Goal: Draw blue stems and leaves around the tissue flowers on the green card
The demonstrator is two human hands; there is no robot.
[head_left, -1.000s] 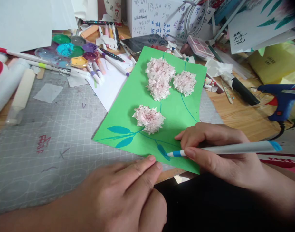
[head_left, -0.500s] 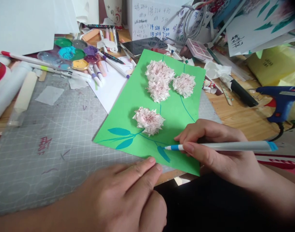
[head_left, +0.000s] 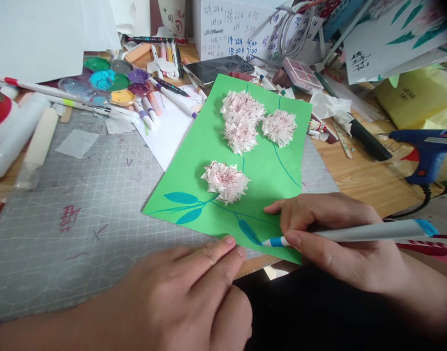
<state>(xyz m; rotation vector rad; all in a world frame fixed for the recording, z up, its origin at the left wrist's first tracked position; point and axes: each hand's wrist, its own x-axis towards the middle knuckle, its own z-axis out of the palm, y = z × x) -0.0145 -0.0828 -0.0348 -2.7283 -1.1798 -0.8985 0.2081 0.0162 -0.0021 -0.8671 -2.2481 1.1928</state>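
Note:
A green card (head_left: pixel 205 141) lies on the grey cutting mat (head_left: pixel 80 204). Several fluffy pink-white paper flowers (head_left: pixel 226 180) are stuck on it, with teal stems and leaves drawn below. My right hand (head_left: pixel 336 239) is closed on a blue-tipped marker (head_left: pixel 355 233), whose tip touches a teal leaf near the card's near edge. My left hand (head_left: pixel 187 292) rests on the mat, fingers together and stretched flat, its fingertips pressing the card's near edge.
Paint pots (head_left: pixel 110 80) and several markers (head_left: pixel 150 105) crowd the back left. White tubes (head_left: pixel 18 131) lie at the left. A blue glue gun (head_left: pixel 428 151) sits on the right. A phone (head_left: pixel 216 68), papers and a written-on box stand behind.
The marker tip has slid down and right along the leaf, from its upper end to its lower tip. My left hand has stayed put.

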